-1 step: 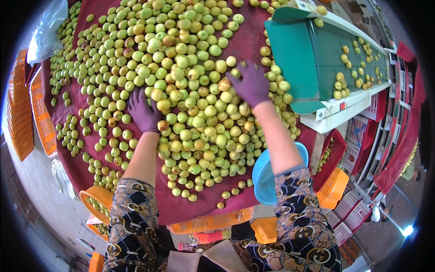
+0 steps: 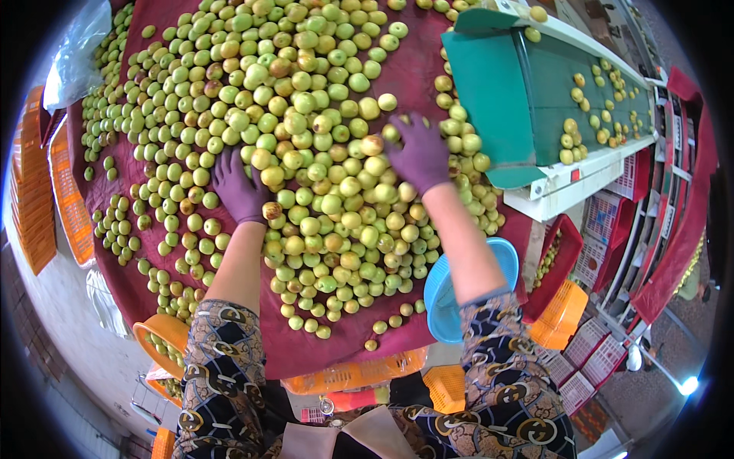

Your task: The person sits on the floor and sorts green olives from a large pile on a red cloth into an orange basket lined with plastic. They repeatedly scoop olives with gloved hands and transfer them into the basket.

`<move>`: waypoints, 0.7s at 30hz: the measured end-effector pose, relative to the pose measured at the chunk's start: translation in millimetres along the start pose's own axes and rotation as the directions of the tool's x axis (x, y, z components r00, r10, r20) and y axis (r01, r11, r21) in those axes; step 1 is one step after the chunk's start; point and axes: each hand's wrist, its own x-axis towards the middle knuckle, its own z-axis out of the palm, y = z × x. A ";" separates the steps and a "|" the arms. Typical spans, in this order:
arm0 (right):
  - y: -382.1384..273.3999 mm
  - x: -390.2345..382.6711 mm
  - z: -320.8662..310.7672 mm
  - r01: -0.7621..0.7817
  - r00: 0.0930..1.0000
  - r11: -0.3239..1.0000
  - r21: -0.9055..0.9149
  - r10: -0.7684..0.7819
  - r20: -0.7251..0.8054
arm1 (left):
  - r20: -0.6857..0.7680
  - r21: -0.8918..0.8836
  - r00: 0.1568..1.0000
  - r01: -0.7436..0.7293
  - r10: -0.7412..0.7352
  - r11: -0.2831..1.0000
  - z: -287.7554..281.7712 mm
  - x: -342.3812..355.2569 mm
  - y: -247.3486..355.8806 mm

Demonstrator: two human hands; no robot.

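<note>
A broad pile of round green jujubes (image 2: 336, 203), many with brown patches, lies on a dark red cloth (image 2: 344, 352). My left hand (image 2: 238, 183), in a purple glove, rests on the left side of the pile with fingers stretched forward among the fruit. Over the right side, my right hand (image 2: 419, 153) wears a matching glove, its fingers spread and slightly bent. One jujube (image 2: 391, 133) shows beside the right fingertips, and others lie under and around the palm. Neither hand is closed round a fruit.
A green conveyor belt (image 2: 585, 92) with scattered jujubes stands at the far right, a green flap (image 2: 489, 99) at its near end. By my right forearm is a blue basin (image 2: 443, 306). Orange baskets (image 2: 162, 336) stand left and below; red crates (image 2: 554, 268) sit right.
My right hand has shifted slightly nearer to me over the jujubes. The left hand stays in nearly the same place, and the whole view has moved a little.
</note>
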 end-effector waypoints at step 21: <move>53.7 -96.0 0.8 -0.539 0.793 0.634 0.554 0.604 0.079 | -0.029 0.020 0.999 -0.033 0.034 0.999 7.3 -0.9 -1.1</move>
